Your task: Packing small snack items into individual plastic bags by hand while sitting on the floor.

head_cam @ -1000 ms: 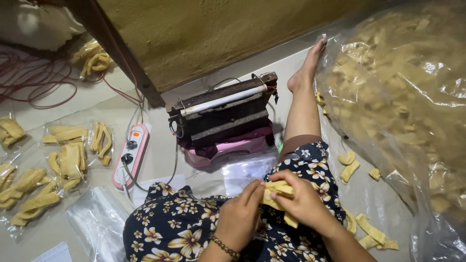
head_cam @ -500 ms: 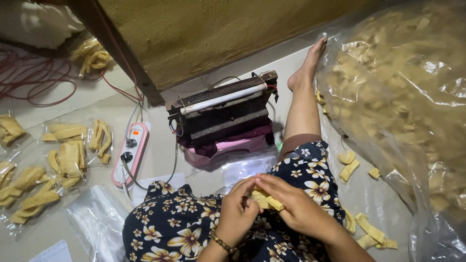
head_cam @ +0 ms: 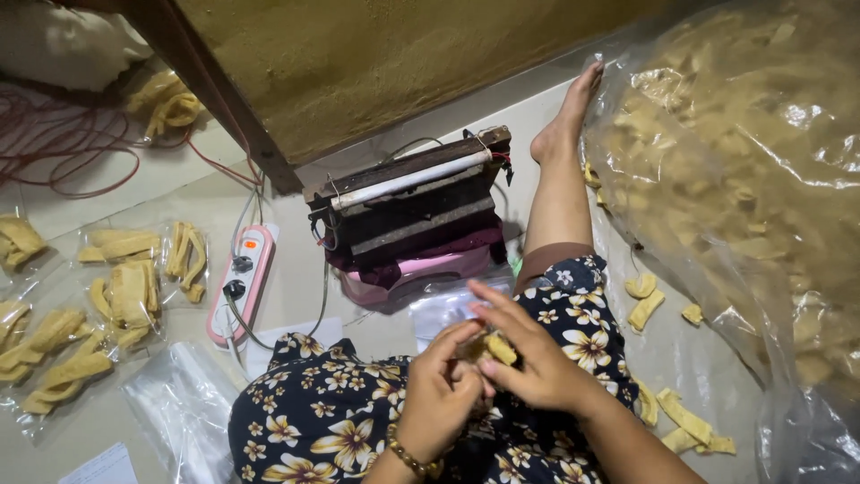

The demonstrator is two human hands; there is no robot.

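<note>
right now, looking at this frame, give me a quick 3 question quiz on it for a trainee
1. True or false: both hands meet over the lap on yellow snack strips.
2. What stands just beyond the lap? A) heat sealer B) kettle C) fan
3. On which side of the person is the big clear sack of strips?

Key: 1 true. 2 A. 3 the right; small filled packets and a pink power strip lie on the left.

A pale tiled floor (head_cam: 287, 296) carries everything here. Sealed packets of yellow snacks (head_cam: 125, 291) lie on the left beside a pink power strip (head_cam: 240, 285). A dark sealing machine (head_cam: 408, 211) sits in the middle. Loose snack pieces (head_cam: 645, 305) lie beside a huge plastic sack (head_cam: 743, 179) on the right.
</note>
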